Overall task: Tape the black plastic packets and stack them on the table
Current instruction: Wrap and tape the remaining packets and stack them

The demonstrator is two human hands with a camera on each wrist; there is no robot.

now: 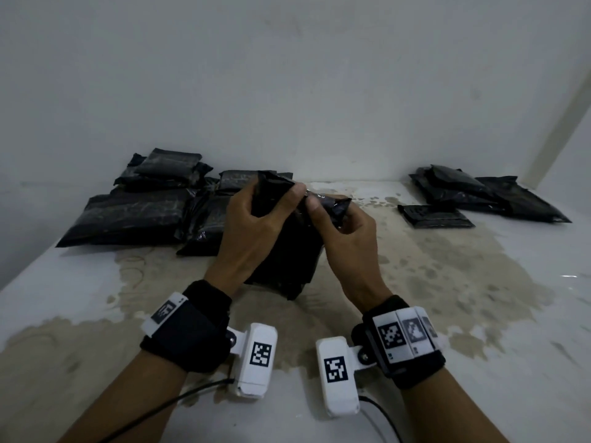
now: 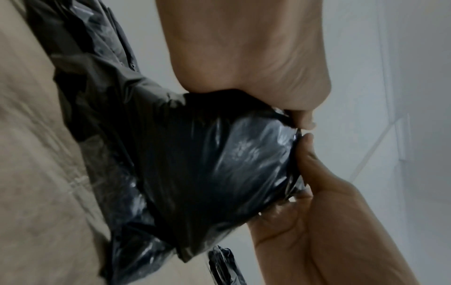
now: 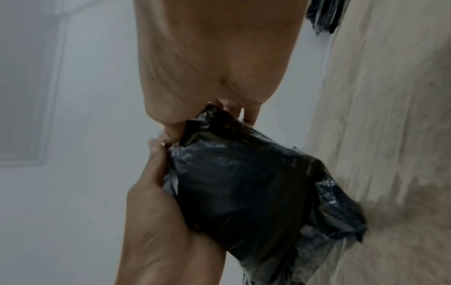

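Note:
A black plastic packet [image 1: 287, 251] stands on end at the middle of the table [image 1: 447, 282], its lower end on the surface. My left hand [image 1: 275, 199] grips its upper left side, fingers curled over the crumpled top. My right hand [image 1: 323, 215] pinches the folded top flap from the right, thumb against the plastic. In the left wrist view the packet [image 2: 207, 164] bulges between my left hand [image 2: 302, 119] above and my right hand [image 2: 307, 146] below. In the right wrist view the same packet [image 3: 244, 183] sits between my right hand [image 3: 219, 115] and my left hand [image 3: 161, 154].
A pile of several black packets [image 1: 137, 206] lies at the back left against the white wall. A smaller pile [image 1: 463, 190] lies at the back right, with one small packet [image 1: 435, 215] in front of it. The tabletop is white with worn beige patches.

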